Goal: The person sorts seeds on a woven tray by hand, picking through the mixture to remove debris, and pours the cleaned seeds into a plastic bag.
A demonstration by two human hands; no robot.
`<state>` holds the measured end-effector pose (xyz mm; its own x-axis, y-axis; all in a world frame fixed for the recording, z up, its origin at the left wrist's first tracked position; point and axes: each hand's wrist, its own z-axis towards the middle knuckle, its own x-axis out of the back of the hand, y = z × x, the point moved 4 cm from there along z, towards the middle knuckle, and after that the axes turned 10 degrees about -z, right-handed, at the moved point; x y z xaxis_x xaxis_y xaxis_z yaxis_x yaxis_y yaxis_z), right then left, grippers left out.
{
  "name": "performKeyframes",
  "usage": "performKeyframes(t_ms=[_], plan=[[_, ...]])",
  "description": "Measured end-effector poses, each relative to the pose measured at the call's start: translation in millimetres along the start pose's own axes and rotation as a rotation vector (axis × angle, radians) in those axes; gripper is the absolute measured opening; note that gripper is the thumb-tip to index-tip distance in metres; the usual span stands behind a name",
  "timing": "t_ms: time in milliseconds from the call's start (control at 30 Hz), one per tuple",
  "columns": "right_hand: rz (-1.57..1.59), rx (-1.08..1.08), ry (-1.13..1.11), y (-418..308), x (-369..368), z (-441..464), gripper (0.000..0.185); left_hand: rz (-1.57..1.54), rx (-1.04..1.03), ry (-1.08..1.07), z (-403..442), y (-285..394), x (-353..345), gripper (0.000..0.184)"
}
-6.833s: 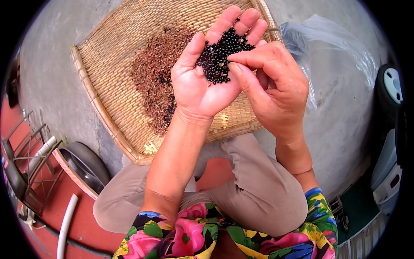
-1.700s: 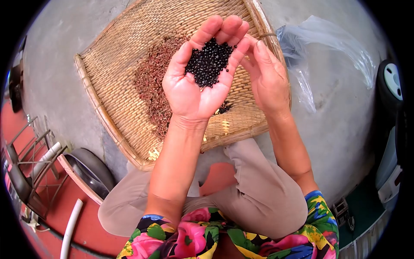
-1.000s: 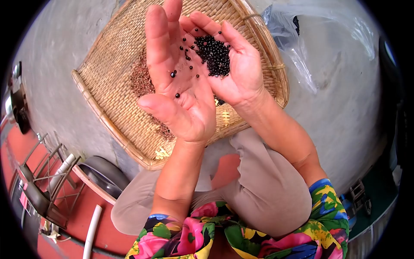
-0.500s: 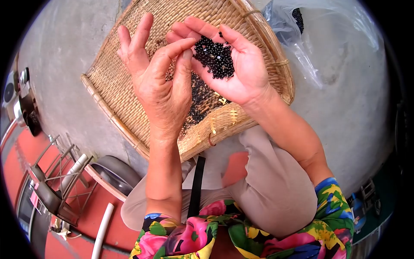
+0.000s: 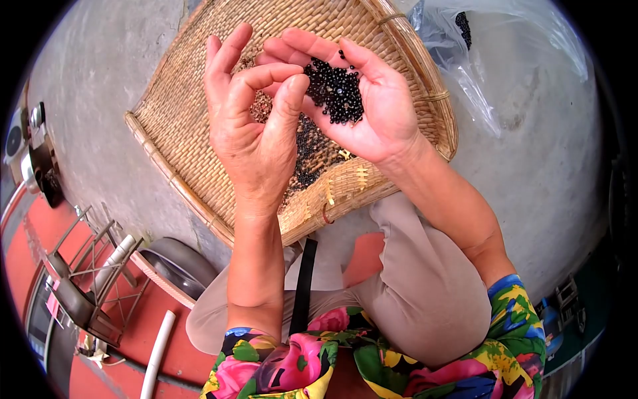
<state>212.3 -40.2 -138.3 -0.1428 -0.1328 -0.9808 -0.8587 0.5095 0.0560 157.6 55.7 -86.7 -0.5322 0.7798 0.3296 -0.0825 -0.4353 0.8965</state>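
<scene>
My right hand (image 5: 382,110) is cupped palm up, with a small heap of shiny black seeds (image 5: 337,93) resting in the palm and against the fingers. My left hand (image 5: 256,126) is beside it, back toward me, the tips of thumb and index finger drawn close in a pinch next to the heap. Whatever lies between those tips is too small to make out; the other fingers are raised. Both hands are above a woven winnowing basket (image 5: 189,153). More dark seeds (image 5: 307,149) and reddish-brown bits lie in it, partly hidden by the hands.
A clear plastic bag (image 5: 458,73) with dark seeds inside lies on the concrete floor (image 5: 538,166) at upper right. At lower left are a grey basin (image 5: 176,263), a metal-framed stool (image 5: 86,292) and a white pipe (image 5: 158,356). The basket's near edge is by my knees.
My left hand has shifted slightly right and its raised fingers have come closer together. My right hand still bears the black seeds and has barely moved.
</scene>
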Motion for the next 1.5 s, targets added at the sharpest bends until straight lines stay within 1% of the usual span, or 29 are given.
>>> performKeyframes(t_ms=[33, 100, 133, 267, 333, 367, 433, 467, 500, 600, 633, 700, 733, 767, 833, 867, 933, 1067, 1200, 1267, 1367, 1400, 1433, 1467, 1500], plan=[[0.016, -0.010, 0.009, 0, -1, 0, 0.046, 0.000, 0.000, 0.000, -1, 1, 1, 0.011], [0.001, 0.001, 0.042, 1, -3, 1, 0.046, -0.337, 0.155, 0.163, -2, -2, 8, 0.009], [-0.013, 0.012, 0.075, 1, -3, 1, 0.046, -0.504, 0.211, 0.193, -2, -1, 9, 0.009], [0.005, 0.012, 0.059, 1, -3, 0, 0.046, -0.546, 0.226, 0.230, -6, -3, 13, 0.008], [0.025, 0.008, 0.044, 1, -4, 0, 0.047, -0.329, 0.166, 0.243, -9, -3, 17, 0.012], [0.025, 0.007, 0.044, 0, -3, -1, 0.047, -0.328, 0.166, 0.243, -10, -4, 18, 0.012], [0.037, 0.002, 0.035, -1, -3, -1, 0.047, -0.559, 0.349, 0.305, -13, -16, 26, 0.016], [0.063, 0.004, 0.036, -1, -2, -1, 0.047, -0.631, 0.394, 0.292, -16, -21, 27, 0.020], [0.090, 0.003, -0.011, -3, -2, -2, 0.048, -0.743, 0.494, 0.302, -18, -23, 26, 0.020], [0.066, 0.031, 0.026, -7, -3, -3, 0.047, -0.944, 0.596, 0.284, -22, -29, 22, 0.022], [0.060, 0.033, 0.029, -7, -3, -2, 0.047, -0.952, 0.596, 0.283, -22, -32, 21, 0.022], [0.080, 0.032, -0.001, -11, -4, -4, 0.047, -0.283, 0.388, 0.314, -21, -32, 26, 0.035], [0.036, 0.050, 0.047, -10, -4, -5, 0.047, 0.007, 0.212, 0.264, -17, -26, 28, 0.047], [-0.028, 0.064, 0.109, -11, -6, -5, 0.048, 0.133, 0.101, 0.310, -18, -20, 28, 0.041], [-0.045, 0.059, 0.136, -9, -7, -4, 0.049, 0.265, 0.038, 0.120, -19, -6, 17, 0.030], [-0.046, 0.060, 0.144, -7, -7, -4, 0.049, 0.260, 0.044, 0.119, -19, -1, 12, 0.030], [-0.135, 0.065, 0.150, -6, -7, -4, 0.050, 0.339, -0.129, -0.090, -19, 15, -13, 0.019], [-0.239, 0.081, 0.174, -6, -9, -4, 0.051, 0.354, -0.114, -0.086, -16, 16, -19, 0.024], [-0.195, 0.048, 0.123, -3, -4, -4, 0.048, 0.398, -0.103, -0.127, -13, 20, -19, 0.025], [-0.237, 0.046, 0.124, -1, -4, -4, 0.051, 0.431, -0.087, -0.146, -12, 21, -20, 0.025], [-0.210, 0.031, 0.104, -1, -5, -5, 0.051, 0.456, -0.067, -0.165, -12, 17, -22, 0.022], [-0.209, 0.034, 0.104, -2, -4, -5, 0.051, 0.257, -0.033, -0.092, -12, 11, -18, 0.021], [-0.123, 0.022, 0.097, -2, -4, -6, 0.049, 0.057, 0.002, -0.020, -12, 7, -16, 0.020], [-0.035, 0.010, 0.089, -2, -3, -6, 0.048, -0.171, 0.158, 0.068, -15, 3, -12, 0.017], [-0.034, 0.012, 0.090, -3, -2, -6, 0.048, -0.356, 0.260, 0.151, -16, 1, -9, 0.013]])
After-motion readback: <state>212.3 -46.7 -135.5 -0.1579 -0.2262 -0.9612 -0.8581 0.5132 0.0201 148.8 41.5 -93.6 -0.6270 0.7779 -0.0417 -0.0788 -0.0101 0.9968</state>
